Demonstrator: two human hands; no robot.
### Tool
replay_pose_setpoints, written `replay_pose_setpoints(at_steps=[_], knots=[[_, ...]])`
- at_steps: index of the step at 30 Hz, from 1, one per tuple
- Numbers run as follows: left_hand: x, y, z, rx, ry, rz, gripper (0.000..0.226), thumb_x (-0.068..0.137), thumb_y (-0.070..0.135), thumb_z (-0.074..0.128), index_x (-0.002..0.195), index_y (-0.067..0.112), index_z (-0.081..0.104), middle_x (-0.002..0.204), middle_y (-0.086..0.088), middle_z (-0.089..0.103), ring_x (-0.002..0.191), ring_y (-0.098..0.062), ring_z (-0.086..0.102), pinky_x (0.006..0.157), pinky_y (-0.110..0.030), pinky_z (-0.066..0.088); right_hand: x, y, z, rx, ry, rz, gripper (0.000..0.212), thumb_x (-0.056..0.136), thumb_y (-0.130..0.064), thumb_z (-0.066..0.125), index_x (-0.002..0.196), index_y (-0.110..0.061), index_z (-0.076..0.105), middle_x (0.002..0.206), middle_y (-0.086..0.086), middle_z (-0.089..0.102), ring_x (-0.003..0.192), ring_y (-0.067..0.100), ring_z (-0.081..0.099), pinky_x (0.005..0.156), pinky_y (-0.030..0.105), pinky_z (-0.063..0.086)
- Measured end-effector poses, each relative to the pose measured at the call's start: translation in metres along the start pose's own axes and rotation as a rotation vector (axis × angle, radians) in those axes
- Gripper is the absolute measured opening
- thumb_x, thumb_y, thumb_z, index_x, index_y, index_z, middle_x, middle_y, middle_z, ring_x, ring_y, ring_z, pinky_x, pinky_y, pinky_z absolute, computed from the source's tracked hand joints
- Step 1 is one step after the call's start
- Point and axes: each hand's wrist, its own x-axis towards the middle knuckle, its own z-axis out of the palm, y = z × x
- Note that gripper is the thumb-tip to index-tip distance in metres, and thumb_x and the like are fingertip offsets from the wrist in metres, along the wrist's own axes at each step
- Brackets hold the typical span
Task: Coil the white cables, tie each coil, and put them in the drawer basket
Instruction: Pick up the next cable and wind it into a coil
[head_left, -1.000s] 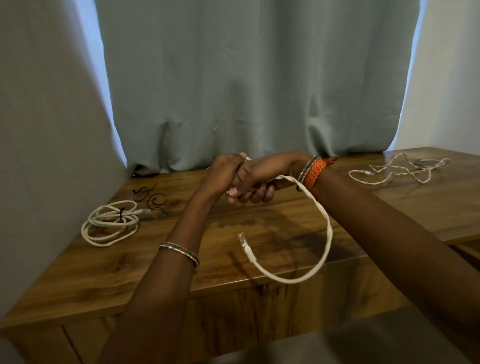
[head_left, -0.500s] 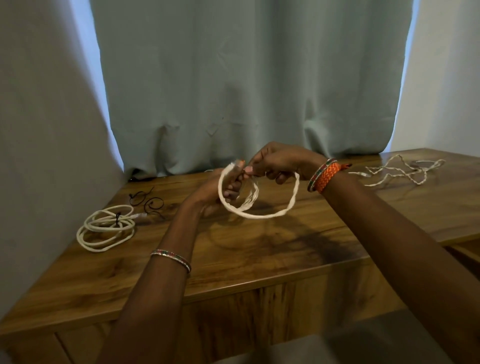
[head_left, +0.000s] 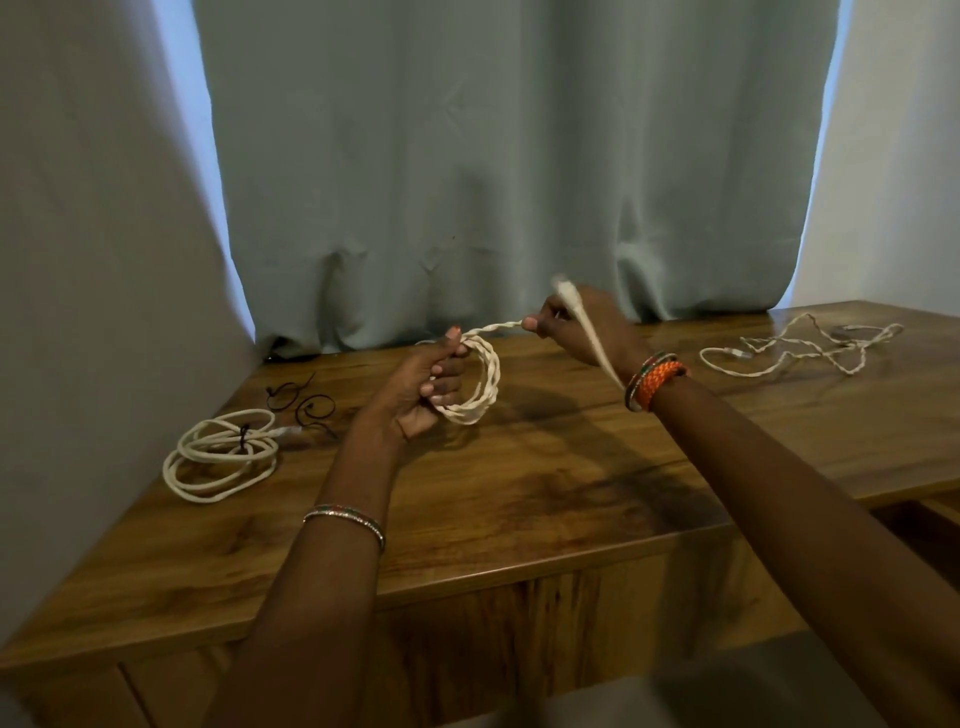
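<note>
A: Surroundings first. What lies on the wooden table (head_left: 545, 499)?

B: Far left, near the wall: a coiled white cable (head_left: 221, 454), tied at its middle with a dark tie, lying flat. Just behind it, a few loose black ties (head_left: 301, 402). Far right, near the back edge: a loose white cable (head_left: 800, 348), tangled, uncoiled, well apart from the hands. Grey-green curtain (head_left: 519, 171) hangs down to the table's back edge.

A: And the cable in work?

B: Held above the table, centre. Left hand (head_left: 423, 384) grips a small coil (head_left: 475, 382) of twisted white cable, fingers curled through the loop. A short twisted stretch runs from the coil's top to the right hand (head_left: 576, 330), which pinches it between thumb and fingers. The free end (head_left: 584, 322) crosses the back of that hand, blurred; it runs down toward the orange wristband (head_left: 657, 382).

A: Anything in the way?

B: Nothing between the hands and the table surface below them. The tied coil and ties sit left of the left forearm, not touching it.

A: Edges, room?

B: Front edge runs under both forearms. Bare wood between the two arms and out to the right, up to the loose cable. Left wall closes in tight beside the tied coil. A darker gap shows at the lower right beyond the table's corner; I cannot tell what it is.
</note>
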Motion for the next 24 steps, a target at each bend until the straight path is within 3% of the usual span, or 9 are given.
replay_pose_setpoints(at_steps=[3, 6, 9, 12, 14, 19, 24], knots=[[0.011, 0.001, 0.001, -0.103, 0.030, 0.025, 0.035, 0.102, 0.021, 0.026, 0.073, 0.010, 0.039, 0.033, 0.008, 0.031, 0.019, -0.004, 0.027, 0.024, -0.009, 0.016, 0.007, 0.007, 0.015, -0.066, 0.116, 0.051, 0.034, 0.087, -0.045, 0.060, 0.066, -0.019, 0.061, 0.067, 0.000, 0.058, 0.063, 0.018, 0.054, 0.056, 0.028, 0.038], [0.027, 0.009, -0.011, -0.199, 0.082, 0.071, 0.029, 0.098, 0.016, 0.030, 0.071, 0.010, 0.038, 0.033, 0.009, 0.033, 0.019, -0.005, 0.028, 0.022, -0.011, 0.018, 0.019, 0.020, 0.036, -0.254, 0.224, 0.093, 0.018, 0.091, -0.025, 0.053, 0.086, -0.015, 0.067, 0.087, 0.010, 0.068, 0.083, 0.032, 0.063, 0.064, 0.032, 0.044], [0.050, 0.004, -0.032, -0.234, 0.246, 0.148, 0.036, 0.102, 0.017, 0.028, 0.067, 0.011, 0.036, 0.030, 0.009, 0.031, 0.018, -0.005, 0.026, 0.022, -0.011, 0.017, 0.027, 0.033, 0.061, -0.365, 0.182, 0.085, 0.024, 0.085, -0.005, 0.046, 0.101, -0.013, 0.061, 0.102, 0.014, 0.063, 0.092, 0.037, 0.061, 0.072, 0.037, 0.044], [0.065, -0.012, -0.048, -0.249, 0.418, 0.218, 0.045, 0.103, 0.020, 0.029, 0.059, 0.012, 0.030, 0.027, 0.008, 0.028, 0.020, -0.003, 0.025, 0.023, -0.011, 0.019, 0.026, 0.041, 0.090, -0.457, 0.124, 0.061, 0.033, 0.088, -0.003, 0.043, 0.117, -0.014, 0.053, 0.112, 0.012, 0.059, 0.097, 0.037, 0.059, 0.071, 0.036, 0.040], [0.070, -0.011, -0.058, -0.315, 0.489, 0.241, 0.050, 0.102, 0.024, 0.032, 0.054, 0.012, 0.036, 0.029, 0.005, 0.033, 0.024, -0.003, 0.032, 0.029, -0.008, 0.027, 0.027, 0.046, 0.096, -0.475, 0.074, 0.105, 0.034, 0.089, -0.004, 0.043, 0.121, -0.015, 0.050, 0.114, 0.013, 0.059, 0.101, 0.037, 0.058, 0.075, 0.037, 0.041], [0.069, -0.001, -0.071, -0.317, 0.713, 0.372, 0.042, 0.101, 0.021, 0.037, 0.059, 0.015, 0.033, 0.027, 0.010, 0.032, 0.022, -0.003, 0.028, 0.027, -0.012, 0.024, 0.029, 0.068, 0.081, -0.319, 0.182, 0.256, 0.030, 0.088, -0.001, 0.045, 0.112, -0.014, 0.058, 0.107, 0.014, 0.064, 0.100, 0.035, 0.059, 0.073, 0.032, 0.036], [0.068, -0.007, -0.078, -0.339, 0.861, 0.356, 0.041, 0.099, 0.026, 0.040, 0.060, 0.014, 0.036, 0.041, 0.003, 0.037, 0.023, -0.003, 0.031, 0.030, -0.010, 0.025, 0.029, 0.074, 0.078, 0.218, 0.364, 0.402, 0.010, 0.086, -0.005, 0.057, 0.082, -0.003, 0.066, 0.082, 0.012, 0.064, 0.081, 0.026, 0.059, 0.067, 0.031, 0.042]])
